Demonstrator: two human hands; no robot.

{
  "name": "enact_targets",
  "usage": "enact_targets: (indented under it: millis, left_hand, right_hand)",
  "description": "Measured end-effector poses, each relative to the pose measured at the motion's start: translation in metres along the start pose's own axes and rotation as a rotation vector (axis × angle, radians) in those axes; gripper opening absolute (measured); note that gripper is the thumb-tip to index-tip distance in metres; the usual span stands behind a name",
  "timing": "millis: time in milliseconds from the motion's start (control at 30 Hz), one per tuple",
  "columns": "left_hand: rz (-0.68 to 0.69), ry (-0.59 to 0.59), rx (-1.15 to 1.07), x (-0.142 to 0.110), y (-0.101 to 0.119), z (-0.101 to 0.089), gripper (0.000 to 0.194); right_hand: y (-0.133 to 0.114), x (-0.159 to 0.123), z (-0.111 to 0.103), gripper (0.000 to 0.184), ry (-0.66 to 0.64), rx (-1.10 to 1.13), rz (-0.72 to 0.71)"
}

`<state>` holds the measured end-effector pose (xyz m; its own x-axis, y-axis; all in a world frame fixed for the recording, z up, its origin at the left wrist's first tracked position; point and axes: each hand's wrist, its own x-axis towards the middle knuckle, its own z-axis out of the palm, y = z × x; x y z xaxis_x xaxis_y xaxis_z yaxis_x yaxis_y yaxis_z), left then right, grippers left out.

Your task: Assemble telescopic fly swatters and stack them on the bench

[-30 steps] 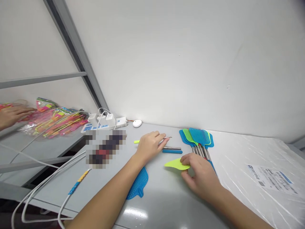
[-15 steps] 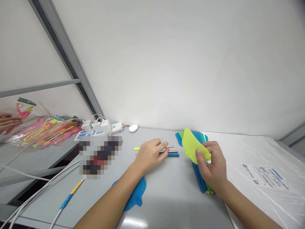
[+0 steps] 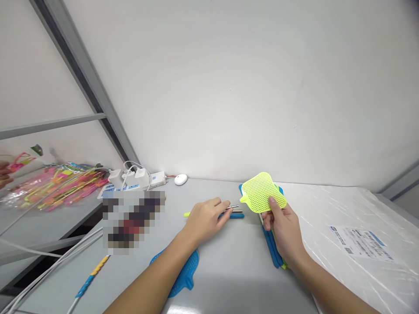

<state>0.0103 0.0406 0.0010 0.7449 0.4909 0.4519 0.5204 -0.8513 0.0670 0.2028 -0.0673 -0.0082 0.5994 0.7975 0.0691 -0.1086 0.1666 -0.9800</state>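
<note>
Turned flat from its edge-on tilt a second ago, a yellow swatter head [image 3: 260, 192], pinched by the right hand [image 3: 284, 226] right of the frame's centre, points its stub [image 3: 244, 199] toward the metal rod [image 3: 234, 206] the left hand [image 3: 206, 218] pinches.

Much of the swatter bundle [image 3: 272, 246] is lost to us behind the yellow mesh paddle [image 3: 260, 192]. Left of that paddle, our left hand [image 3: 206, 219] covers the middle of a yellow-gripped rod [image 3: 187, 214]; farther left, a co-worker's hand [image 3: 4, 174] is cut off. Right of it, label [image 3: 362, 243] print too small.
</note>
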Motion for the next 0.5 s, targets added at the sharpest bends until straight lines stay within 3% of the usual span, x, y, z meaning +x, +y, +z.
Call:
enact_targets:
  millis: [500]
  left_hand:
    - [-0.033, 0.016, 0.014, -0.0005, -0.0035, 0.0004, 0.033]
  right_hand:
    - [-0.0028, -0.0038, 0.0018, 0.035, -0.007, -0.103, 0.039]
